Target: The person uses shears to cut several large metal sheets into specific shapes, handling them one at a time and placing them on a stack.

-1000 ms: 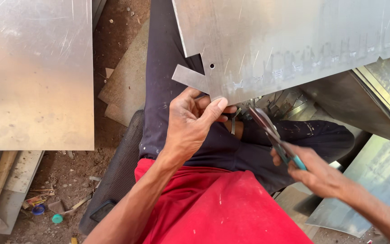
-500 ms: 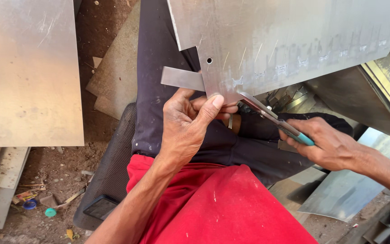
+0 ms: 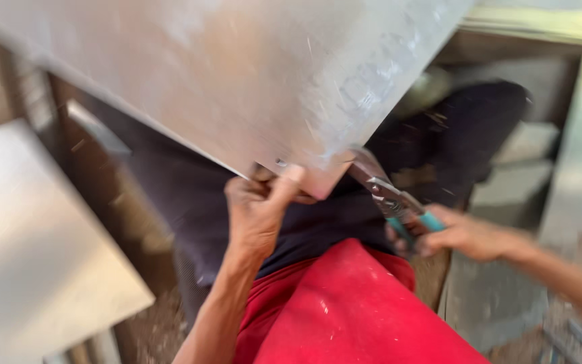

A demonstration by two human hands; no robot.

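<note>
Gripping the metal sheet (image 3: 250, 87) corner, left hand (image 3: 261, 205); right hand (image 3: 466, 232) clasps snips (image 3: 389, 195); dirt floor (image 3: 149, 330) below.

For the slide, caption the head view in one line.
Left hand grips the metal sheet's lower edge while right hand works teal-handled snips at it.

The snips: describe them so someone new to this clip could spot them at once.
Start at the big grey metal sheet filling the top of the view and follow its lower edge to the corner. Right of that corner, the right hand holds the snips. Their teal handles and dark metal blades are unlike anything nearby.
</note>
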